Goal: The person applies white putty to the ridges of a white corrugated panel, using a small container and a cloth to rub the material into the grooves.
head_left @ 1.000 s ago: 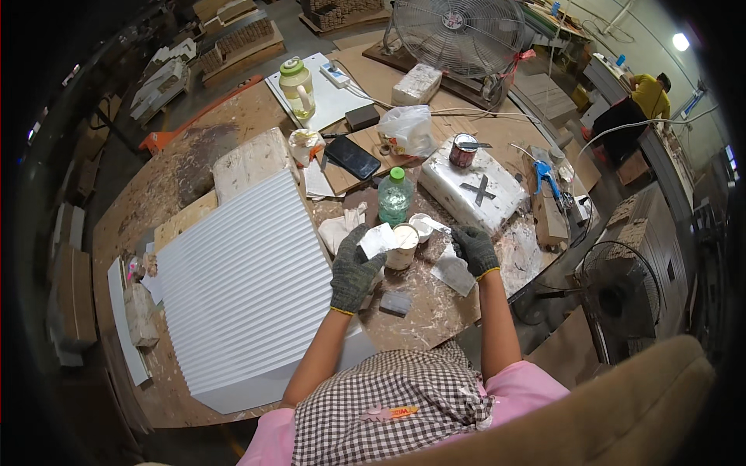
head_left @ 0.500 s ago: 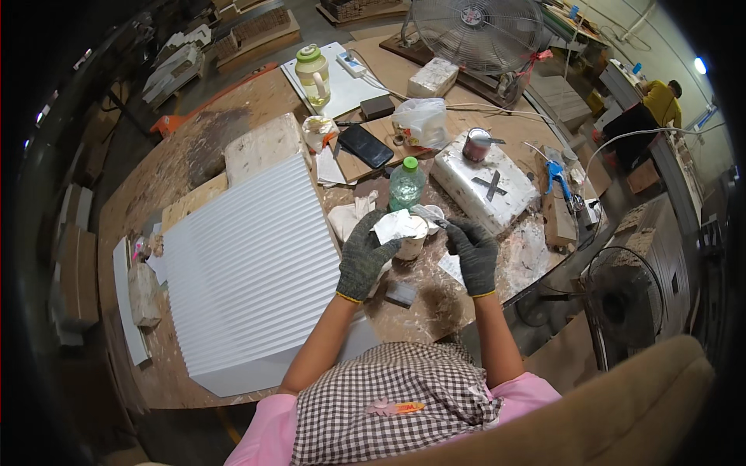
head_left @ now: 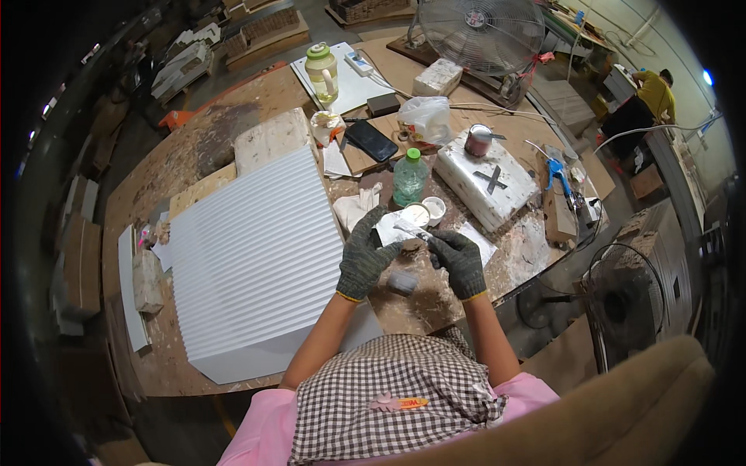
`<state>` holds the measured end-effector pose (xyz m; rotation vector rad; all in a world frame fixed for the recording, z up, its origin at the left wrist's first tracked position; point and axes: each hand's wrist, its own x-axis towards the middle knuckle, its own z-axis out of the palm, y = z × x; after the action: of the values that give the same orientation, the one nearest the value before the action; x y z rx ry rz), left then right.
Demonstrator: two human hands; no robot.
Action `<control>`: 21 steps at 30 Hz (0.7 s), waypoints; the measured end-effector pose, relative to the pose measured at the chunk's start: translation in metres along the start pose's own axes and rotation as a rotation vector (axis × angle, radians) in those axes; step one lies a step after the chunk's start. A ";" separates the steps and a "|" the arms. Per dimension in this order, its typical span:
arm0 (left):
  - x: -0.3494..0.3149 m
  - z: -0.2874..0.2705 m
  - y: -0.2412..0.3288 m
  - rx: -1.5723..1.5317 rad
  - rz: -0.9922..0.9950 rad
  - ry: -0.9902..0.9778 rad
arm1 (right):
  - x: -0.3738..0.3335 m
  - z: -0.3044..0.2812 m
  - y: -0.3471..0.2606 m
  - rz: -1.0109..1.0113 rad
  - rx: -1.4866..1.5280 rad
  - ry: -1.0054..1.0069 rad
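Observation:
Grey knit gloves cover both my hands. My left hand (head_left: 363, 259) is closed on a flat white piece (head_left: 385, 227) smeared with white paste. In my right hand (head_left: 458, 261) is a thin-bladed putty knife (head_left: 413, 228), its blade coated in white and lying over the white piece; the handle is mostly hidden by the fingers. Just beyond the hands are a round white-topped tub (head_left: 416, 212) and a small white cup (head_left: 434, 208). A green-capped bottle (head_left: 409, 180) stands behind them. Left of my left hand lies a large ribbed white panel (head_left: 252, 256).
A small grey block (head_left: 402, 283) lies near me. Right of the bottle, a tape-marked white block (head_left: 483, 186) carries a paint can (head_left: 479, 140). Farther back are a phone (head_left: 371, 140), a plastic bag (head_left: 425, 119), a jug (head_left: 321, 74) and a fan (head_left: 480, 35). Someone in yellow (head_left: 657, 97) bends at the far right.
My right hand has moved left and slightly nearer me, bringing the putty knife across the white piece. My left hand stays almost in place. The tub's top is now more visible.

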<state>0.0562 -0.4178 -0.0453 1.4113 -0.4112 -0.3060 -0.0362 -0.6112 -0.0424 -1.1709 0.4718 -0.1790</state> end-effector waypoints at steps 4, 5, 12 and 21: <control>-0.017 -0.013 0.001 0.199 0.098 -0.039 | 0.039 -0.018 0.012 -0.129 -0.111 0.194; -0.022 -0.015 0.005 0.198 0.101 -0.038 | 0.051 -0.032 0.016 -0.213 -0.228 0.228; -0.090 -0.052 0.005 0.116 0.099 0.106 | 0.092 -0.025 -0.003 -0.458 -1.336 0.226; -0.165 -0.089 0.012 0.081 -0.135 0.385 | 0.067 0.044 -0.004 -0.658 -1.380 -0.073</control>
<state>-0.0509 -0.2646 -0.0584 1.5410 -0.0125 -0.1220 0.0432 -0.6012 -0.0431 -2.6670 0.0598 -0.3979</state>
